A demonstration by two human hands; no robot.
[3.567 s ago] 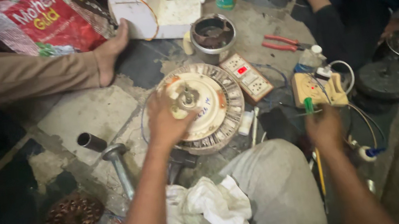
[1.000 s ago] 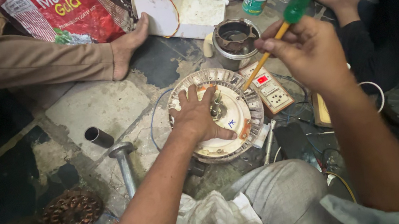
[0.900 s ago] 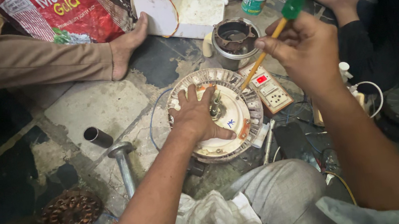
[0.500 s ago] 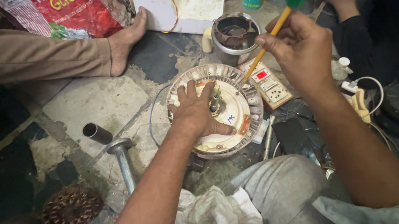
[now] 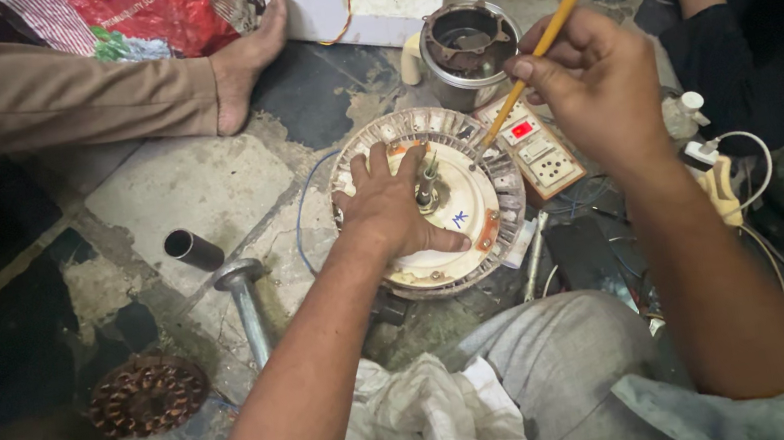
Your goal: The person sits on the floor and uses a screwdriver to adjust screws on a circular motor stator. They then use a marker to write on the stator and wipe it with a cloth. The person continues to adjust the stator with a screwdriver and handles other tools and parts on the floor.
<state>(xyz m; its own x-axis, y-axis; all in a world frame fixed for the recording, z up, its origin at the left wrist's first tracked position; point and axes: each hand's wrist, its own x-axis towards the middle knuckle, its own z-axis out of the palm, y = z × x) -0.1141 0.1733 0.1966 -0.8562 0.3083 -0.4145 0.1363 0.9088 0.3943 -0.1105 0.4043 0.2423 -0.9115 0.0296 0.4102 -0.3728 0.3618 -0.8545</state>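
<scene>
The left hand (image 5: 397, 207) presses flat, fingers spread, on the round fan motor (image 5: 430, 203) to steady it while the right hand (image 5: 585, 79) grips a green-handled screwdriver (image 5: 545, 38), its tip angled onto the motor's rim.

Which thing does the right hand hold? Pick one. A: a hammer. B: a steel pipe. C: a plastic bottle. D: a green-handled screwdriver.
D: the right hand grips the screwdriver, its tip down at the rim of the round motor that the left hand presses on.
</scene>
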